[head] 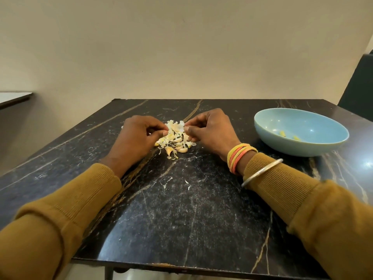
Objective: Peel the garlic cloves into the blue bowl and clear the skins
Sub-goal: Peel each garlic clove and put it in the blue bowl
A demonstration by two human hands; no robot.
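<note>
I've got left hand (139, 136) and right hand (210, 130) both curled, fingertips pinching papery skin (177, 126) at the far top of the garlic pile (175, 141) between them; can't tell if a clove's inside. To the right, well apart, the blue bowl (300, 147) holds only 2 peeled cloves (282, 133). My read: early stage, most cloves unpeeled, skins uncleared on the table (181, 209).

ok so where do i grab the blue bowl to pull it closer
Take the blue bowl by its near left rim, coming from the garlic pile side with the right hand once it drops the garlic skin. It is wide and shallow with a thin lip, so thumb over the rim and fingers under the outer wall should hold. That edge lies nearest that hand.
</note>
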